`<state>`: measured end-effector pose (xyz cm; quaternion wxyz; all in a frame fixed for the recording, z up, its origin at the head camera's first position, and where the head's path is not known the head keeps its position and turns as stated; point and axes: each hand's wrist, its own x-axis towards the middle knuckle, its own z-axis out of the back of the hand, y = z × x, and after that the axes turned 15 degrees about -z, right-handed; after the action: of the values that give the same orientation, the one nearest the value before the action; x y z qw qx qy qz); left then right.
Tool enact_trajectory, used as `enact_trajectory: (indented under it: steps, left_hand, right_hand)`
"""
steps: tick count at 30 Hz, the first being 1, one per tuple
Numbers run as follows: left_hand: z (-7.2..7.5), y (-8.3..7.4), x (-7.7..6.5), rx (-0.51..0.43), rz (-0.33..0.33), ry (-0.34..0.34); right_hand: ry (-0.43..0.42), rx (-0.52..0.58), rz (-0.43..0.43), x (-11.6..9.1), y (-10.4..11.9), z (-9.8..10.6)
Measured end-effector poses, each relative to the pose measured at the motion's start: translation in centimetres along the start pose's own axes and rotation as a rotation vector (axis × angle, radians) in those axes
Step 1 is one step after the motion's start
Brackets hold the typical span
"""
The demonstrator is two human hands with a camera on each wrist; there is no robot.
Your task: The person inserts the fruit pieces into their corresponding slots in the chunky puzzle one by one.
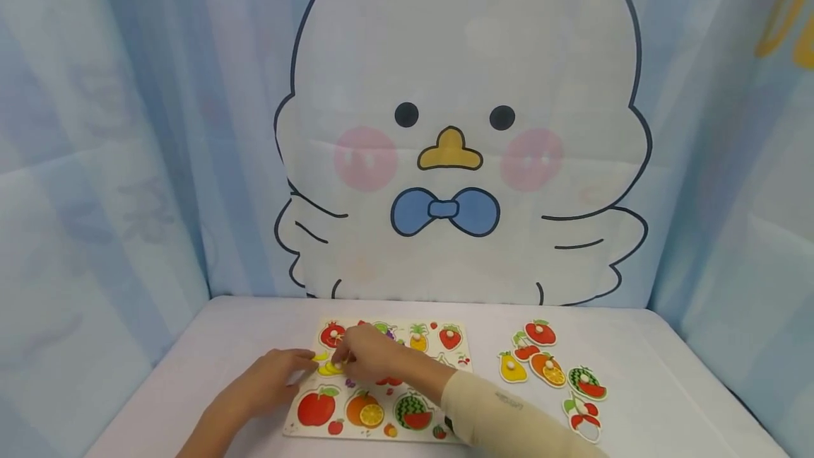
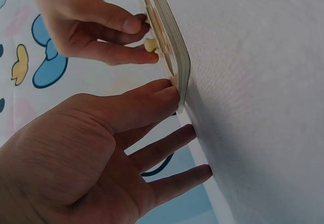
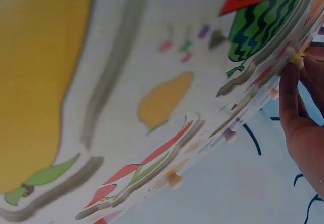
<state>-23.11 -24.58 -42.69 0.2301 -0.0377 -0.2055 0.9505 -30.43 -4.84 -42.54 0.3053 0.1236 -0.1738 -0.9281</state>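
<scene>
A white fruit puzzle board (image 1: 297, 429) lies on the table. At its left side my right hand (image 1: 367, 353) reaches across and pinches the small knob (image 2: 150, 44) of a yellow banana puzzle piece (image 1: 328, 369), which sits at its place on the board. My left hand (image 1: 272, 379) touches the board's left edge with thumb and forefinger, while other fingers (image 2: 172, 183) stretch down to the tabletop. Pomegranate (image 1: 331, 335), pineapple (image 1: 418, 339) and strawberry (image 1: 450, 336) pieces with knobs occupy the top row. My right forearm hides part of the board's middle.
Right of the board lie several loose knobbed pieces, among them a yellow pear (image 1: 512, 368), an orange (image 1: 547, 370), a red apple (image 1: 540, 332) and a watermelon (image 1: 586, 384). A curtain with a printed bird (image 1: 445, 246) hangs behind the white table (image 1: 661, 387).
</scene>
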Motion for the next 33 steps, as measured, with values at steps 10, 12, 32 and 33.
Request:
enact_trajectory:
  steps: [10,12,32,33]
  left_hand:
    - [-0.1,-0.5,-0.1,0.005,0.021,-0.005]
    - [0.0,-0.6,-0.2,0.011,0.021,-0.010]
    - [-0.3,-0.7,-0.3,0.010,0.039,-0.007]
    - [-0.3,-0.7,-0.4,0.013,0.035,-0.007]
  right_hand:
    - [0.024,0.167,0.086,-1.3,-1.4,0.6]
    - [0.022,0.202,0.097,-1.5,-1.5,0.8]
    - [-0.146,0.223,-0.209,-6.5,-9.5,6.7]
    - [-0.150,0.212,-0.233,-6.8,-10.1,7.0]
